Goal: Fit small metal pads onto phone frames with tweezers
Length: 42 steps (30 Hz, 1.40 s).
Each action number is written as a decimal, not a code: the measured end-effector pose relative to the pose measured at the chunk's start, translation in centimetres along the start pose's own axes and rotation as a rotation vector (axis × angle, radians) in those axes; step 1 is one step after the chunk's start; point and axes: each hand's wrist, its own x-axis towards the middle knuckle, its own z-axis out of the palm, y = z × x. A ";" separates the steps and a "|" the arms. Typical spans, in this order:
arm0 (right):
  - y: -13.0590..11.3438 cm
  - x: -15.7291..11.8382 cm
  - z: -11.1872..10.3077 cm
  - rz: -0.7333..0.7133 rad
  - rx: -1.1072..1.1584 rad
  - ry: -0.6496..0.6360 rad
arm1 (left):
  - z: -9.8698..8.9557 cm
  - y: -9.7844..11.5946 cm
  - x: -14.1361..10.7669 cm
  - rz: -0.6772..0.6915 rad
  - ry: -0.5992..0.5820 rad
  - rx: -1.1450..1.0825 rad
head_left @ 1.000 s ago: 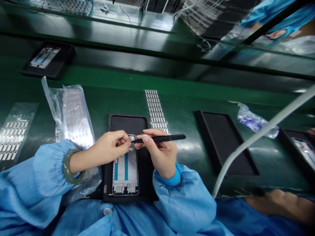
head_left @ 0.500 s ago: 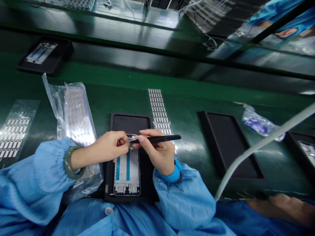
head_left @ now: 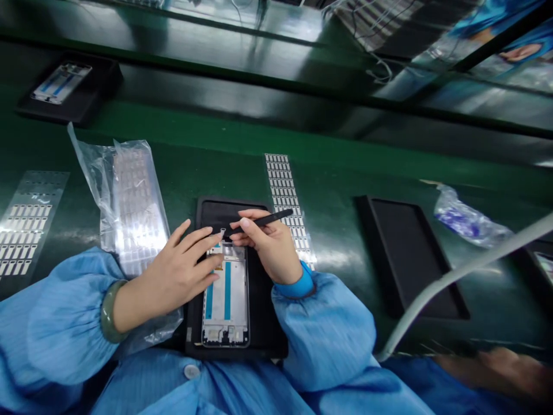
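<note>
In my right hand (head_left: 276,245) is a pair of slim black tweezers (head_left: 273,218), pinched between thumb and fingers, with the tips pointing left. By the tips is a small pale piece (head_left: 222,232) that looks like a sticker. My left hand (head_left: 173,270) is open, palm down and fingers spread, over the left upper part of a phone's metal mid-frame (head_left: 235,311). Two blue strips run along this frame. It lies in a black tray (head_left: 270,334), and my fingers cover part of its left edge.
Right behind the tray lies a sheet of small stickers (head_left: 280,180). To the left are a plastic-sleeved stack (head_left: 138,202) and another sticker sheet (head_left: 26,230). On the right, a black tray (head_left: 401,248), a crumpled plastic bag (head_left: 466,219) and a pale curved tube (head_left: 458,274).
My left hand has gone from a pinch at the frame's top to spread fingers. My right hand has tilted the tweezers, and a small pale piece now shows by their tips.
</note>
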 end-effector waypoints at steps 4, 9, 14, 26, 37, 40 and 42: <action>0.5 0.0 0.3 0.008 -0.052 0.042 | 1.1 -0.3 -0.3 -0.014 0.019 0.024; 0.7 -0.5 0.2 -0.027 -0.110 0.065 | 1.0 -0.3 -0.2 -0.008 0.024 0.024; 0.8 -0.6 0.3 -0.045 -0.135 0.070 | 0.9 -0.4 -0.2 0.009 0.031 0.000; 0.8 -0.6 0.6 -0.056 -0.186 0.081 | 1.0 -0.5 -0.1 0.014 0.053 -0.027; 0.8 -0.7 0.7 -0.062 -0.206 0.085 | 1.0 -0.5 -0.2 0.007 0.043 -0.050; 0.8 -0.7 0.7 -0.062 -0.210 0.087 | 1.1 -0.6 -0.2 0.005 0.038 -0.052; 0.9 -0.7 0.7 -0.069 -0.207 0.084 | 1.1 -0.6 -0.2 0.006 0.032 -0.055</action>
